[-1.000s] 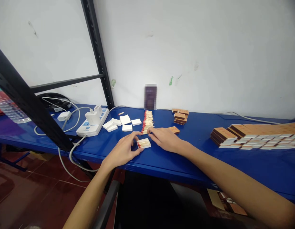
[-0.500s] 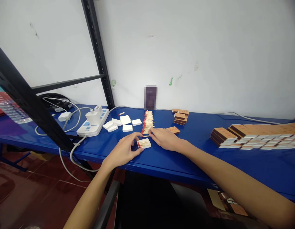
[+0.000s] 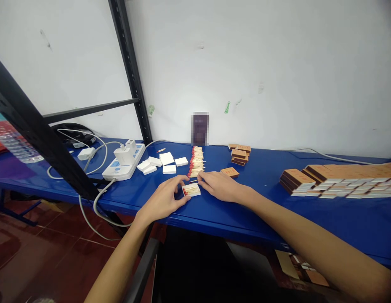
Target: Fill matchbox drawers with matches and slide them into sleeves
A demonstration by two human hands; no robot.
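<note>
My left hand has its thumb and fingers closed round the left end of a small white matchbox tray, which holds several red-headed matches. Just beyond the tray, my right hand pinches a match, its head pointing left. A long row of loose matches runs from there back towards the wall, red heads on the left. Close beyond my right wrist lies a brown matchbox sleeve.
White trays lie left of the matches. Brown matchbox sleeves are piled at the back right, and stacked matchboxes fill the far right. A power strip with cables stands left, near a black shelf post.
My right hand has drawn back slightly from the row of matches towards the tray, with a match in its fingers. The left hand stays on the tray.
</note>
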